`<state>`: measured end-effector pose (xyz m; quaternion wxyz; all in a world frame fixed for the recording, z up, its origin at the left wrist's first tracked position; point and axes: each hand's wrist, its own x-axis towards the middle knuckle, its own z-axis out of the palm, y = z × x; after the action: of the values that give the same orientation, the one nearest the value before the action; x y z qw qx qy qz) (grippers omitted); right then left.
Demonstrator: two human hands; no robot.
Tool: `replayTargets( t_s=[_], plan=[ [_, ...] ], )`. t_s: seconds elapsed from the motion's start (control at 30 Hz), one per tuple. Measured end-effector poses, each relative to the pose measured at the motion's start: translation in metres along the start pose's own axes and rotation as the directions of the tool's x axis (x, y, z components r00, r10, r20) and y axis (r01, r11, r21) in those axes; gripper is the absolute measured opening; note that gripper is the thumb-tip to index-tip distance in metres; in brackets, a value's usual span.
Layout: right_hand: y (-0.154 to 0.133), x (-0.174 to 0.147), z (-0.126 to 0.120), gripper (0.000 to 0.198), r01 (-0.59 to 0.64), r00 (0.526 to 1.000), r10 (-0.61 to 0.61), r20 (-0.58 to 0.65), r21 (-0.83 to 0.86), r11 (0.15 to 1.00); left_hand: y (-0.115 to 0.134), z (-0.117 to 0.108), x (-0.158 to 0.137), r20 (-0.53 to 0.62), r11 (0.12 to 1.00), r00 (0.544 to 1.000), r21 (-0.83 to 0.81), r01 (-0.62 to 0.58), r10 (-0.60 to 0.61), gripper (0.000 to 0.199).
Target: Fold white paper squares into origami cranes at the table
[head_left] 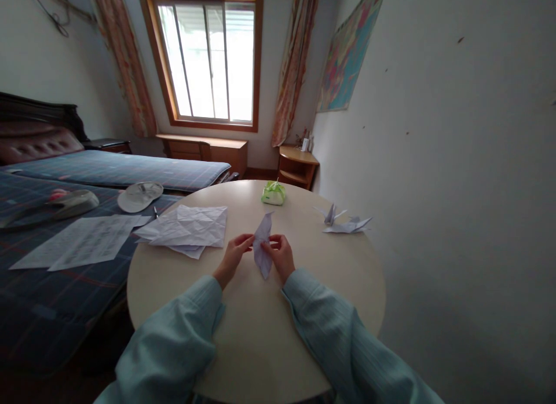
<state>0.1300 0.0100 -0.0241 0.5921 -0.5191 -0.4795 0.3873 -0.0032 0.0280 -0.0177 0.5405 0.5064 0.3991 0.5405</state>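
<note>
Between my two hands, above the middle of the round table (256, 346), is a folded sheet of pale paper (262, 247), long and narrow with pointed ends. My left hand (234, 256) pinches its left edge with thumb and fingers. On the other side my right hand (281, 254) grips it, the thumb lying across its face. Folded paper cranes (343, 223) rest at the table's right edge. A stack of creased white paper (191, 227) lies to the left of my left hand.
A green-and-white tissue pack (273, 193) sits at the table's far side. To the left is a bed (78, 299) with printed sheets (87, 241), a pale cap (139, 196) and a bag (72, 206). A white wall (456, 207) rises at the right.
</note>
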Motion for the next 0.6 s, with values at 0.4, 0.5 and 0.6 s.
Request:
replayTargets(
  t_s=[0.4,0.5,0.6],
  plan=[
    [0.0004,0.0018,-0.0001,0.034,0.012,1.000,-0.014,0.021,0.098,0.995,0.0012,-0.0001,0.0006,0.014,0.994,0.999,-0.099,0.038,-0.037,0.029],
    [0.0009,0.0018,-0.0004,0.033,0.015,1.000,-0.017,0.016,0.084,0.996,0.0020,0.0005,-0.0003,0.023,0.994,0.999,-0.101,0.039,-0.037,0.028],
    [0.0013,0.0020,-0.0011,0.033,0.021,1.000,-0.021,-0.003,0.053,0.998,0.0022,0.0010,-0.0013,0.026,0.995,0.999,-0.091,0.048,-0.046,0.029]
  ],
)
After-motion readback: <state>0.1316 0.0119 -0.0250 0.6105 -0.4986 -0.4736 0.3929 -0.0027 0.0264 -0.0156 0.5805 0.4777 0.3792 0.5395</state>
